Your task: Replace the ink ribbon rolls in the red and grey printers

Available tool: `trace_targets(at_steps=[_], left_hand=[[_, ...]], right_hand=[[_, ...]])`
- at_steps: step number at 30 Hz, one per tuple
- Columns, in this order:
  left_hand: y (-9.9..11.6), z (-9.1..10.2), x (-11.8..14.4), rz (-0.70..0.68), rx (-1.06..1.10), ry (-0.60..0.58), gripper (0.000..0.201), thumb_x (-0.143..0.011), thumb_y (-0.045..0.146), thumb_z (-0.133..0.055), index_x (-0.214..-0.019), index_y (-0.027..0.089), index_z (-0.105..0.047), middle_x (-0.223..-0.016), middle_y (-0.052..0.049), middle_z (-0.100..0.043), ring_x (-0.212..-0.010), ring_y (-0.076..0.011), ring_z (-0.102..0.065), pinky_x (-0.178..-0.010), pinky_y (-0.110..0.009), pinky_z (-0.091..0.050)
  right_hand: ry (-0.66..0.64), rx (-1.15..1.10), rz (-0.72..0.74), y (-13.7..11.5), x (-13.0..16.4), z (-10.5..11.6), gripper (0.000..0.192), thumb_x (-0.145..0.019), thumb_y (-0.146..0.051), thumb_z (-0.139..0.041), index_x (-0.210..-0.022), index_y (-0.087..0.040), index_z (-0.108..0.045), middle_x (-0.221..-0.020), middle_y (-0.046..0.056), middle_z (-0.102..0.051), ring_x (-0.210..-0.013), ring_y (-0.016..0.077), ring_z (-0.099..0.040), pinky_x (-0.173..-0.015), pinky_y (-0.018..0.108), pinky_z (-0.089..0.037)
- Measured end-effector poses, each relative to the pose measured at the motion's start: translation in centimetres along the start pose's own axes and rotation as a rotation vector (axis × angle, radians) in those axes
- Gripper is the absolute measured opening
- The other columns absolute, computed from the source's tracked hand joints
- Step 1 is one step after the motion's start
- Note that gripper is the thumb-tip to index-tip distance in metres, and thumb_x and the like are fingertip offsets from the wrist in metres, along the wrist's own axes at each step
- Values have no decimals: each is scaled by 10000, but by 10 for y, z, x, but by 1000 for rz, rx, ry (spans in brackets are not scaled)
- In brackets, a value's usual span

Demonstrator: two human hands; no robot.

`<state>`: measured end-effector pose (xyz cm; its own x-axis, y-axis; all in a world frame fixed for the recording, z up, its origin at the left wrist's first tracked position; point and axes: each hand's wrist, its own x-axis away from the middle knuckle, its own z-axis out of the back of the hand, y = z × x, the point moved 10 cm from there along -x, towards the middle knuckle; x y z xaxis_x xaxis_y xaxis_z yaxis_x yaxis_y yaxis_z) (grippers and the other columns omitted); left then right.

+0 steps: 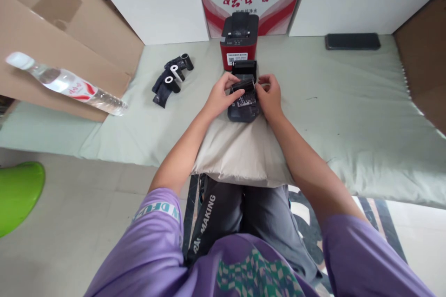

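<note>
Pale green, wrinkled cloth (348, 102) covers the surface (324, 148). At the middle sits a small dark machine (243, 115) with its lid up; just beyond it stands a red and black printer (226, 50). Three black rolls (169, 84) lie together to the left, a water bottle (81, 90) farther left, and a flat dark object (353, 42) far right.

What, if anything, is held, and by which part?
The left hand holds the roll by its left end; whether the right hand grips it is unclear.
</note>
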<state>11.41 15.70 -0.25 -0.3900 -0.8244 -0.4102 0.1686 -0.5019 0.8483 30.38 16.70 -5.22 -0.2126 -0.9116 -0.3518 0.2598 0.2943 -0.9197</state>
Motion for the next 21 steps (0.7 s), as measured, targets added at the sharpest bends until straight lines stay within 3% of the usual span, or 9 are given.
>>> trace_targets(at_steps=[5,13,17,21], left_hand=[[6,12,-3,13,85,72,672,-885,805,-660,-1297,274,-658,-1246,-83,-713,-1266,-301,-689,-1132,-486,-535],[-3,21,-4,86,70,168,663,-922,850,-531,-1083,228,-692,-999,-54,-712,-1073,-242,-721,-1003,-402,-573],[-8,15,-2,89,97,155,626,-898,826,-605,-1141,252,-666,-943,-31,-681,-1017,-224,-734,-963,-392,-598],[-5,13,-2,43,126,131,719,-803,812,-743,-1263,275,-612,-1079,-37,-700,-1114,-245,-744,-1014,-423,-612]], right_hand=[[-22,13,-1,1,0,-1,403,-933,-610,-658,-1124,-260,-596,-1091,58,-677,-811,181,-642,-864,446,-604],[0,-27,7,3,-1,-1,449,-893,-655,-704,-1093,-263,-615,-1057,43,-683,-790,169,-628,-866,444,-617],[8,-29,17,3,0,-1,440,-886,-642,-719,-1084,-260,-622,-1052,38,-690,-758,157,-620,-869,452,-628],[45,-23,34,-4,2,4,424,-902,-633,-705,-1083,-257,-634,-1060,51,-692,-797,168,-635,-864,439,-631]])
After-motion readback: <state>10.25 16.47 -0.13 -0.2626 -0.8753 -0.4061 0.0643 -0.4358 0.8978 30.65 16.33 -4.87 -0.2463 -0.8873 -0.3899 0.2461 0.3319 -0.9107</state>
